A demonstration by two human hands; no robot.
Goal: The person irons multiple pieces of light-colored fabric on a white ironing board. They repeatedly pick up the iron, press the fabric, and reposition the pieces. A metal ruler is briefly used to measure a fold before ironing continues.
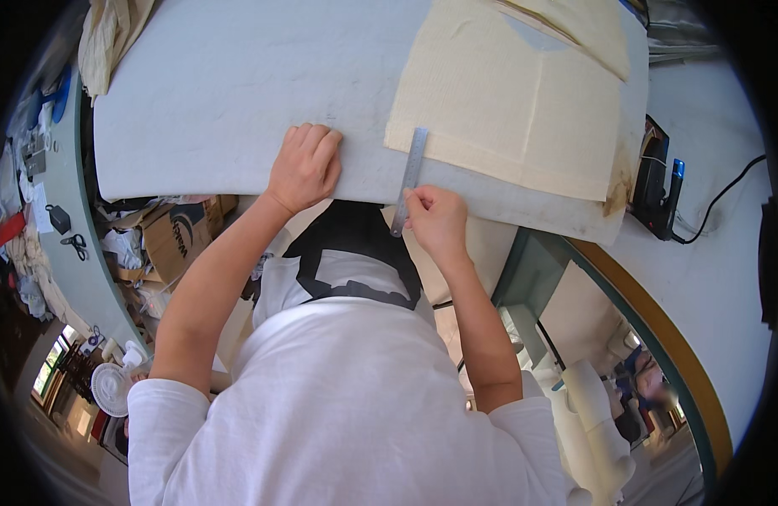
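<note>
My right hand (pixel 436 218) pinches a metal ruler (pixel 411 174) near its lower end, past the front edge of the padded grey ironing table (pixel 237 95). The ruler's upper end lies over the bottom left corner of a cream fabric piece (pixel 477 114), which is spread flat with a seam or crease running down it. Curled and resting on the grey cover near the front edge is my left hand (pixel 307 166); its fingertips are hidden and no object shows in it. A folded part of cream fabric (pixel 591 38) lies at the top right.
An iron (pixel 651 180) with a black cord stands on the white surface at the right. Cream cloth (pixel 110 44) hangs at the upper left corner. A side table (pixel 101 265) holds scissors (pixel 76 246); cardboard boxes (pixel 174 237) sit under the table's left side.
</note>
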